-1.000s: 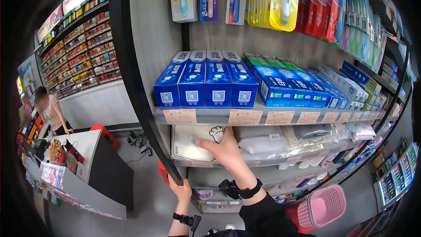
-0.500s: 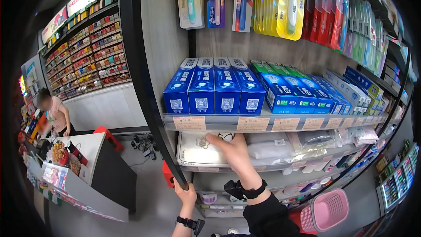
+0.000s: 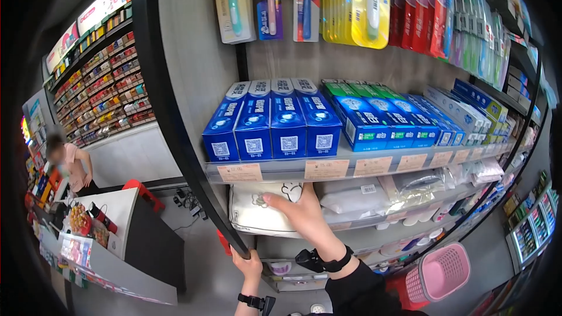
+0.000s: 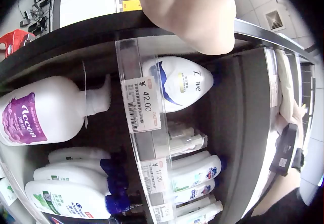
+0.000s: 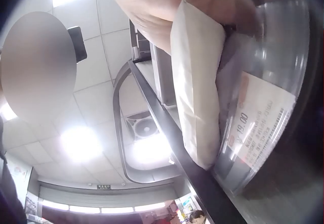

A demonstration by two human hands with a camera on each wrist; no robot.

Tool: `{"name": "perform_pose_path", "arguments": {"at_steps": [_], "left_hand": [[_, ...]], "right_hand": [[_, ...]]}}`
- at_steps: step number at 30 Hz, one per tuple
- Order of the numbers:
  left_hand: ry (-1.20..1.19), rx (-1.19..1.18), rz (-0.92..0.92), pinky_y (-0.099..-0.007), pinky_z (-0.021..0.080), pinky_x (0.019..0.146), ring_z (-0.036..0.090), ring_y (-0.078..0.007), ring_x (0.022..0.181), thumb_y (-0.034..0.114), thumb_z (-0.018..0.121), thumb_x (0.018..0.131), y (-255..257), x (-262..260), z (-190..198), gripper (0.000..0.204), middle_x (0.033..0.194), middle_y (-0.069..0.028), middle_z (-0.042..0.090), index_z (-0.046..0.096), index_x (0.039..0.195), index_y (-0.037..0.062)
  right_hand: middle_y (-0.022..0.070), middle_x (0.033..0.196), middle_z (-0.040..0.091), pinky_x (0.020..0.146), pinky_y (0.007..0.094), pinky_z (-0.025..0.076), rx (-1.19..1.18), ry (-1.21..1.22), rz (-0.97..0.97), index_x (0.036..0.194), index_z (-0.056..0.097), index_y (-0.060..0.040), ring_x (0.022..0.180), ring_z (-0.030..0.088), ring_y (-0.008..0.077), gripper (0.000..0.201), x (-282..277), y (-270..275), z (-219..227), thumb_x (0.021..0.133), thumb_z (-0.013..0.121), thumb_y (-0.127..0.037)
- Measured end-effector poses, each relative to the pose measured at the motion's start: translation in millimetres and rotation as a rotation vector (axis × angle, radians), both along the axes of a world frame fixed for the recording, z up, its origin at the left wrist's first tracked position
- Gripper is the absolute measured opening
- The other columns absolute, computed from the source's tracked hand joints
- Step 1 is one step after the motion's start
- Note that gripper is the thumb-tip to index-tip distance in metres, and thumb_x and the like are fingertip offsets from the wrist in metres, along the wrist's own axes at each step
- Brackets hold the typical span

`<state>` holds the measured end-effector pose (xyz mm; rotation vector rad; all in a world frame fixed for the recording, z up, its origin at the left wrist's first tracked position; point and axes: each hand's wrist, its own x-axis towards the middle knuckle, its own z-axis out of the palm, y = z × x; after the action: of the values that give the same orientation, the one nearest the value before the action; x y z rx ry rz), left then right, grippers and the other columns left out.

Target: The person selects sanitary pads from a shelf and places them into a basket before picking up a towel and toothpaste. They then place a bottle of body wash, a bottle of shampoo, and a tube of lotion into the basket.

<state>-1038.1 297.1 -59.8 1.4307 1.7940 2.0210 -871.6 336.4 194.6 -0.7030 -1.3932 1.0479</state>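
On the second shelf, a flat white soft package (image 3: pixel 257 213) with a cartoon paw drawing sits at the left end. My right hand (image 3: pixel 301 210) grips its right side, thumb lying over the top; the other fingers are mostly hidden. The package's front edge overlaps the clear shelf rail in the head view. Seen from the right wrist, its pale side (image 5: pixel 195 87) stands between the hand and the rail with a 19.00 price tag (image 5: pixel 258 123). Lower down, my left hand (image 3: pixel 249 264) holds the black upright post (image 3: pixel 196 164) at the shelf's left corner.
Blue toothpaste boxes (image 3: pixel 287 134) line the shelf above, under hanging toothbrush packs (image 3: pixel 369 6). Clear-wrapped white packs (image 3: pixel 357 199) lie right of my right hand. Bottles, including a pump bottle (image 4: pixel 45 110), fill lower shelves. A pink basket (image 3: pixel 442 272) stands lower right; a person (image 3: pixel 73 164) is behind the counter.
The white package has come forward with my right hand, its front edge now covering the price tag on the rail below it. My left hand stays on the post. The head view has shifted slightly.
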Motion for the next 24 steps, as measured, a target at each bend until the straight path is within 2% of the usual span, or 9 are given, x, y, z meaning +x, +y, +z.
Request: {"name": "perform_pose_path", "arguments": {"at_steps": [3,5,8,10,12,13,14,17,24], "left_hand": [[-0.093,-0.076,-0.052,-0.0415,0.041,0.096,0.055,-0.0454,0.104,-0.003,0.054,0.071,-1,1,1,0.046,0.111,-0.0264,0.058,0.053,0.116,-0.0088],[-0.026,0.117,0.029,-0.0342,0.046,0.077,0.055,-0.0245,0.08,-0.002,0.053,0.072,7,3,3,0.032,0.088,-0.0144,0.058,0.053,0.103,-0.0077],[-0.064,0.185,-0.035,-0.0328,0.046,0.083,0.056,-0.0218,0.089,-0.004,0.052,0.074,6,6,9,0.035,0.095,-0.013,0.059,0.052,0.108,-0.0085],[-0.154,0.163,-0.094,-0.032,0.044,0.088,0.056,-0.021,0.098,0.002,0.063,0.081,3,9,10,0.036,0.105,-0.0137,0.06,0.053,0.114,-0.0087],[-0.123,0.073,-0.113,-0.0325,0.044,0.09,0.057,-0.021,0.099,0.006,0.066,0.082,3,0,-8,0.039,0.109,-0.015,0.061,0.053,0.116,-0.0091],[-0.181,0.208,-0.138,-0.0344,0.045,0.09,0.058,-0.0212,0.099,0.006,0.066,0.081,5,10,3,0.039,0.111,-0.0166,0.061,0.054,0.115,-0.0108],[-0.155,0.149,-0.153,-0.0364,0.046,0.09,0.059,-0.0239,0.1,0.007,0.064,0.082,6,5,-3,0.041,0.113,-0.0193,0.061,0.053,0.116,-0.013],[-0.156,0.154,-0.192,-0.0364,0.046,0.09,0.059,-0.0241,0.1,0.008,0.064,0.082,14,-1,-14,0.041,0.113,-0.0194,0.061,0.053,0.116,-0.0131],[-0.132,0.154,-0.229,-0.0364,0.046,0.09,0.059,-0.0246,0.1,0.008,0.064,0.082,36,-25,-31,0.042,0.113,-0.0198,0.061,0.053,0.116,-0.0135]], "right_hand": [[0.0157,0.117,0.058,0.094,0.0328,0.045,0.016,0.069,0.007,0.126,0.043,0.0059,0.108,0.056,0.0228,0.062,4,2,-3,0.079,0.076,-0.016],[0.0147,0.119,0.057,0.094,0.0314,0.045,-0.042,0.131,0.033,0.129,0.04,0.0055,0.11,0.055,0.0208,0.062,8,-2,0,0.081,0.074,-0.013],[0.014,0.121,0.055,0.094,0.0299,0.045,-0.109,0.211,0.138,0.134,0.035,0.0049,0.111,0.054,0.0193,0.063,24,-24,20,0.084,0.07,-0.01],[0.0131,0.121,0.056,0.093,0.0297,0.047,-0.085,0.191,0.109,0.135,0.036,0.0051,0.11,0.055,0.0172,0.059,28,-40,21,0.086,0.068,-0.006],[0.013,0.123,0.055,0.094,0.0297,0.046,-0.076,0.12,0.046,0.138,0.034,0.004,0.112,0.054,0.0162,0.062,32,-57,20,0.087,0.067,-0.007],[0.0121,0.126,0.053,0.095,0.0299,0.045,-0.074,0.1,0.037,0.141,0.031,0.0028,0.114,0.052,0.0152,0.066,35,-62,18,0.087,0.068,-0.008],[0.0121,0.126,0.053,0.095,0.0299,0.045,-0.068,0.101,0.012,0.141,0.031,0.0028,0.114,0.052,0.0152,0.066,38,-67,16,0.087,0.068,-0.008],[0.012,0.126,0.054,0.094,0.03,0.045,0.03,0.089,0.014,0.144,0.028,0.0003,0.114,0.052,0.0156,0.072,43,-83,9,0.086,0.07,-0.01],[0.0102,0.131,0.05,0.101,0.0309,0.04,-0.05,0.097,-0.037,0.145,0.028,0.0027,0.119,0.048,0.0148,0.077,54,-109,-8,0.084,0.073,-0.008]]}}
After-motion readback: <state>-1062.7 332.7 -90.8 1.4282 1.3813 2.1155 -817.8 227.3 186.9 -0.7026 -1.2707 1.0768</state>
